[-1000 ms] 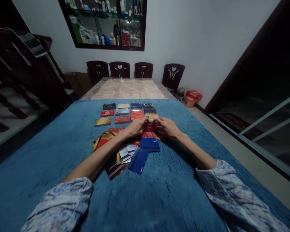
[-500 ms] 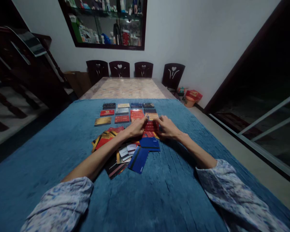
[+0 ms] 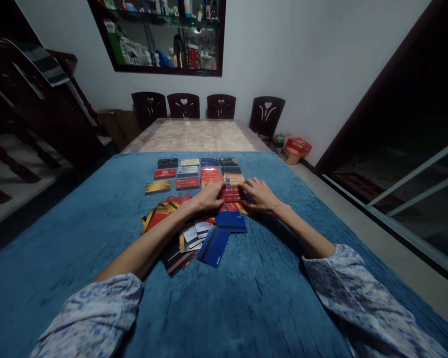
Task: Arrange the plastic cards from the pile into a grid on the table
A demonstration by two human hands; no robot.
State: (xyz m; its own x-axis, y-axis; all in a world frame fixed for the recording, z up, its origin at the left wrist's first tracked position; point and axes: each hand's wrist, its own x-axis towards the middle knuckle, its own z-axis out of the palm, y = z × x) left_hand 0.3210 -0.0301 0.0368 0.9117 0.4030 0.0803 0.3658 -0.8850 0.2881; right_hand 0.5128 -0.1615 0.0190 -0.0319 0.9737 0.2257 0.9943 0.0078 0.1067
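Between my two hands is a red card [image 3: 231,194] with pale lettering, flat and facing up. Fingers of my left hand [image 3: 210,196] close on its left edge; those of my right hand [image 3: 260,195] are bent against its right edge. Whether it is one card or a small stack, I cannot tell. Just beyond lies an orange-yellow card [image 3: 234,179], and a bright red card [image 3: 211,175] sits past my left fingertips. Blue cards [image 3: 213,246] lie loose nearer to me, beside grey-white cards [image 3: 192,235]. My left forearm hides part of the loose pile.
Small card stacks stand in rows, among them a gold one [image 3: 158,187] and a red one [image 3: 187,183]. More cards [image 3: 165,215] are spread left of my forearm. A blue cloth [image 3: 246,298] covers the near table; several dark chairs [image 3: 184,105] stand behind its bare far end.
My fingers have shifted slightly to the sides of the red card, so more of its printed face shows. The loose cards stay where they were.
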